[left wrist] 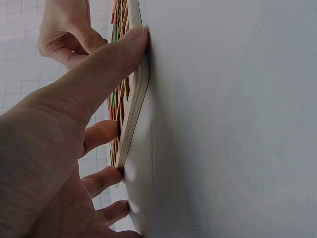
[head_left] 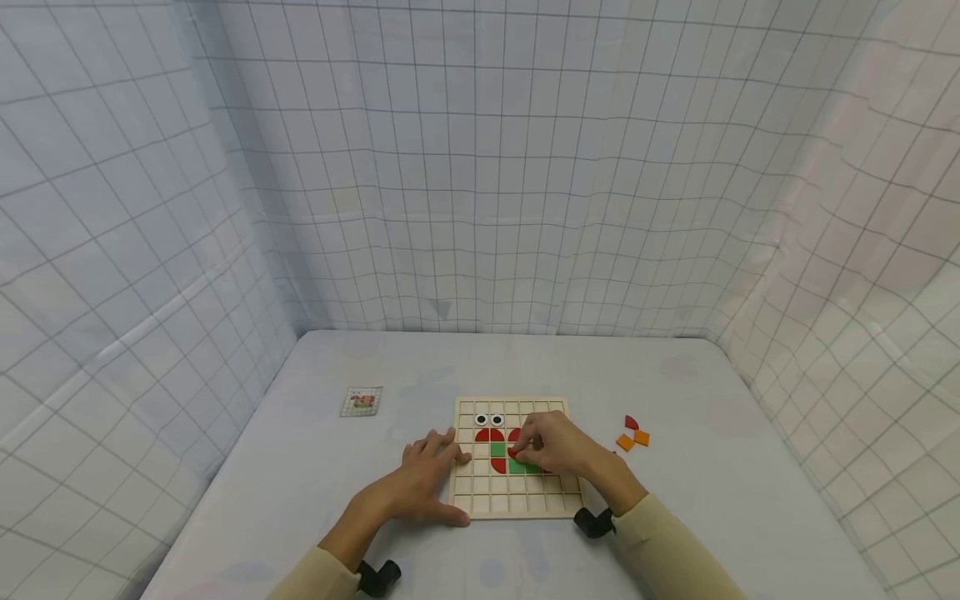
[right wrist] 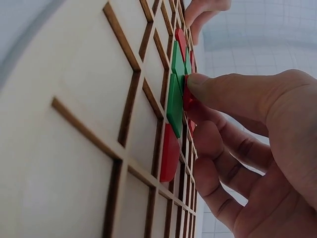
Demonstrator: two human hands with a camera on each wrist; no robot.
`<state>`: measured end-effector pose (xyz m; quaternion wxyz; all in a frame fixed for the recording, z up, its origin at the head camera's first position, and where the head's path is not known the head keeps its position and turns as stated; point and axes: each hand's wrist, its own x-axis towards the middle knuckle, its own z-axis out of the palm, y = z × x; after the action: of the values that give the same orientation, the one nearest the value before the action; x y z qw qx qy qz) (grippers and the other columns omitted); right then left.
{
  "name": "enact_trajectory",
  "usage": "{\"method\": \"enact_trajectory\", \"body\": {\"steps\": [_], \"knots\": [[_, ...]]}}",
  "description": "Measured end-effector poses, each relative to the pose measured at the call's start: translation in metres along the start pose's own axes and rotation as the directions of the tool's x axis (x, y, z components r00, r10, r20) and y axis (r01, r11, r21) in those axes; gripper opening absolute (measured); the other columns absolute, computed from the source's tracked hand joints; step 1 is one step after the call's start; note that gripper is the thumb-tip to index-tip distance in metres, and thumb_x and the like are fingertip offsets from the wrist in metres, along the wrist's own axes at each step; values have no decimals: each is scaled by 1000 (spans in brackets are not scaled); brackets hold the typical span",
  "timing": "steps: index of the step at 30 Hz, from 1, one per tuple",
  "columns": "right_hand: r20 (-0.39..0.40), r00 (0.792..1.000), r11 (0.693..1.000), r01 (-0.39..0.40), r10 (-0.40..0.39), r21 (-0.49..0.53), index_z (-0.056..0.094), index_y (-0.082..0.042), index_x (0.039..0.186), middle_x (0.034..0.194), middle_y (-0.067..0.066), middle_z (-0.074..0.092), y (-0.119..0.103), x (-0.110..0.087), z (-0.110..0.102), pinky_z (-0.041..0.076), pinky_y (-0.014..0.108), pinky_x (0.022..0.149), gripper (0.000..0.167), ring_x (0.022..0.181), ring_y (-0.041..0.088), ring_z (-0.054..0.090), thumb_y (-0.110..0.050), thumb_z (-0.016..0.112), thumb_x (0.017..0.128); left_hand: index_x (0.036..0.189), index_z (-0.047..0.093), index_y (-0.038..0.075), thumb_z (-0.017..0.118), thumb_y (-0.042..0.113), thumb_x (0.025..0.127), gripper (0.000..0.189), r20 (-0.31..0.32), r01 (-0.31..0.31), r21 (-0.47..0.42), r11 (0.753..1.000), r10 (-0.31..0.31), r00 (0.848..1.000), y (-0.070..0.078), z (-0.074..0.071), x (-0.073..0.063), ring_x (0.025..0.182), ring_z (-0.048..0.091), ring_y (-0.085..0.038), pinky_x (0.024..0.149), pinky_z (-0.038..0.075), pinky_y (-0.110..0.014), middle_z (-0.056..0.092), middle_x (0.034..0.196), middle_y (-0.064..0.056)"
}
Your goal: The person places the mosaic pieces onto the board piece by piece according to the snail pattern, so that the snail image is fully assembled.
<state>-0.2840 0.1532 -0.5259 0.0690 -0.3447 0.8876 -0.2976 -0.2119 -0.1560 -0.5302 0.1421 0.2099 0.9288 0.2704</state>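
A pale wooden grid board [head_left: 517,504] lies on the table with red and green tiles in its cells. My right hand [head_left: 555,442] is over the middle of it. Thumb and finger pinch a small red tile [right wrist: 187,95], right beside a green tile [right wrist: 174,105]. Further along that row sits a rounded red tile [right wrist: 169,156]. My left hand [head_left: 423,482] is spread at the board's left side, its thumb on the near corner and a fingertip on the left edge. Two eye tiles [head_left: 482,420] sit above red quarter-round tiles [head_left: 483,435] on the board.
Right of the board lie a loose red quarter-round tile [head_left: 632,422] and two orange square tiles [head_left: 625,442]. A small picture card [head_left: 362,402] with a coloured figure on a grid lies at the back left. Grid-patterned white curtains [head_left: 480,208] surround the table.
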Motion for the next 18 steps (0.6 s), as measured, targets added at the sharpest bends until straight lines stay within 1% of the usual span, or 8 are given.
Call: {"method": "enact_trajectory", "body": {"steps": [5, 11, 18], "knots": [[-22, 1000, 1000, -5, 4, -10, 93, -10, 105, 103, -1, 82, 0, 1, 1, 56, 21, 77, 5, 84, 0, 61, -9, 89, 102, 154, 64, 15, 106, 52, 84, 90, -1, -1, 7, 1000, 1, 1000, 0, 0, 1, 175, 25, -63, 138, 21, -85, 30, 191, -28], [-55, 997, 999, -47, 46, -18, 93, -8, 101, 104, -1, 81, -1, 2, 4, 57, 23, 78, 6, 87, 2, 63, -12, 90, 103, 154, 64, 16, 105, 51, 84, 88, 0, 7, 1, 1000, -7, 1000, 2, -1, 0, 175, 25, -64, 137, 22, -87, 30, 191, -28], [-80, 995, 997, -68, 66, -22, 94, -10, 104, 105, 0, 81, -3, 1, 5, 57, 24, 78, 4, 90, 6, 64, -9, 91, 101, 154, 64, 16, 106, 51, 84, 89, -5, 14, 4, 1000, -14, 1000, 2, -1, -1, 175, 25, -64, 138, 22, -85, 30, 191, -27]]}}
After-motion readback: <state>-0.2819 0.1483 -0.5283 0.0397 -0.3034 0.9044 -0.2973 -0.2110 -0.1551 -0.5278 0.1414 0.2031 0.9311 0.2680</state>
